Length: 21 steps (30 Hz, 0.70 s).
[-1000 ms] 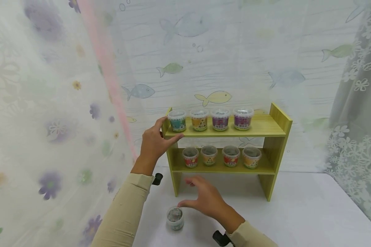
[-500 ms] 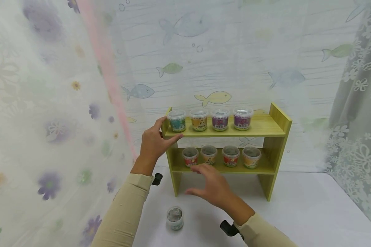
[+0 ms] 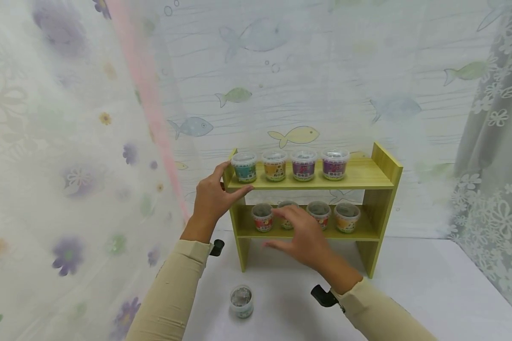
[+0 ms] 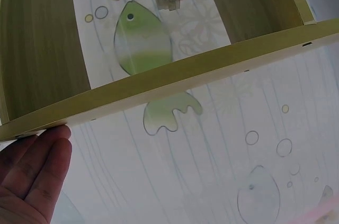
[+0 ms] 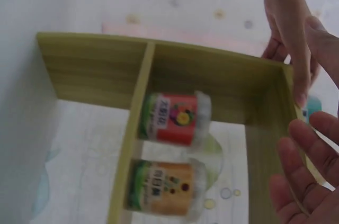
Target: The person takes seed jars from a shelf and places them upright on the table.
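My left hand [image 3: 211, 196] holds the upper left corner of a small two-tier wooden shelf [image 3: 369, 177], thumb along the front edge. In the left wrist view its fingers [image 4: 39, 176] lie against the outer side panel. My right hand [image 3: 305, 239] hovers before the lower tier, thumb and fingers spread and nothing between them. It partly hides an orange-labelled tub [image 3: 287, 224] and a red-labelled tub [image 3: 323, 221]. Another red-labelled tub [image 3: 263, 222] stands left of the fingertips, an orange-labelled tub [image 3: 347, 223] at the right.
On the upper tier stand a teal-labelled tub [image 3: 245, 171], an orange-labelled tub [image 3: 275, 170] and two purple-labelled tubs [image 3: 334, 168], all lidded. One more tub [image 3: 241, 303] sits on the white tabletop [image 3: 426, 289] in front. A patterned curtain [image 3: 341, 85] hangs behind.
My right hand has risen away from the tub on the tabletop, up and rightward to the front of the lower tier. The left hand and the tubs keep their places.
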Tool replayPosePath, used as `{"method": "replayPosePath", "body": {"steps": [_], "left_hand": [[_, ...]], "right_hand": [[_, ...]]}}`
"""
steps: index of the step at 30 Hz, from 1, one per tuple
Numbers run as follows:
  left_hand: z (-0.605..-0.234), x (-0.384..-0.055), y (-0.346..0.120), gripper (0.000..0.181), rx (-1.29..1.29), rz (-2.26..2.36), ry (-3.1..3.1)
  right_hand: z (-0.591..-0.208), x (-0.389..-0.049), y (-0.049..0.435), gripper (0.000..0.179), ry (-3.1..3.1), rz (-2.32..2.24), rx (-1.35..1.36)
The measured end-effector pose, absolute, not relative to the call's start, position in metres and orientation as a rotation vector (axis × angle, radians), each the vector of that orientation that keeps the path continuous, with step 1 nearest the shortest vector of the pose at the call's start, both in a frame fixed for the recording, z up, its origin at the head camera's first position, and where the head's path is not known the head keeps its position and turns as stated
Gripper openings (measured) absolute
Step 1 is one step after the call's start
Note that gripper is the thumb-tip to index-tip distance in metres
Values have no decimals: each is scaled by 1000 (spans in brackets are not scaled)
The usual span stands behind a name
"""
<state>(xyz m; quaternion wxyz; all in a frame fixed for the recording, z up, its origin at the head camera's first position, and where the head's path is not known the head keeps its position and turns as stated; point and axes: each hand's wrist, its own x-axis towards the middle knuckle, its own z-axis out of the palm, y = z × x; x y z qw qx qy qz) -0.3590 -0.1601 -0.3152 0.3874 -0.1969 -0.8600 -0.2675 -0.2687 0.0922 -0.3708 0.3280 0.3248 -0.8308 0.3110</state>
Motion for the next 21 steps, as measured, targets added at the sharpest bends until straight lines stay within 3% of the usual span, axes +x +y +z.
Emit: {"method": "replayPosePath", "body": {"steps": [21], "left_hand": [[-316, -360, -160, 94, -495, -683, -2183]], "right_hand": [[-310, -284, 120, 62, -1978, 716, 776]]}}
